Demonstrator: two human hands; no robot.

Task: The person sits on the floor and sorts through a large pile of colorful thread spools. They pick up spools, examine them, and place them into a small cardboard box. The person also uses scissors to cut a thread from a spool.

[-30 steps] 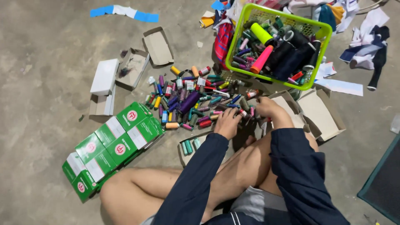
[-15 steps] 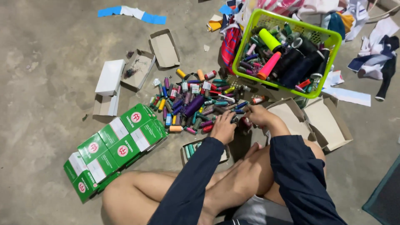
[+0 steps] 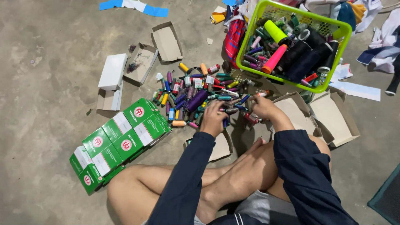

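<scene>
Thread spools (image 3: 200, 93) heaped on the floor: left hand (image 3: 213, 117) and right hand (image 3: 263, 107) each pinching spools; best lifted singly.

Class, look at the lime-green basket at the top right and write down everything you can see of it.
The lime-green basket looks like plastic, rectangular, with perforated mesh walls and a thick rim. It sits upright on the concrete floor, turned at an angle. It holds thread cones: a neon yellow one, a pink one, several black ones, plus small spools. Cloth lies against its far side; the loose spool pile reaches its near corner. Neither hand touches it.
</scene>
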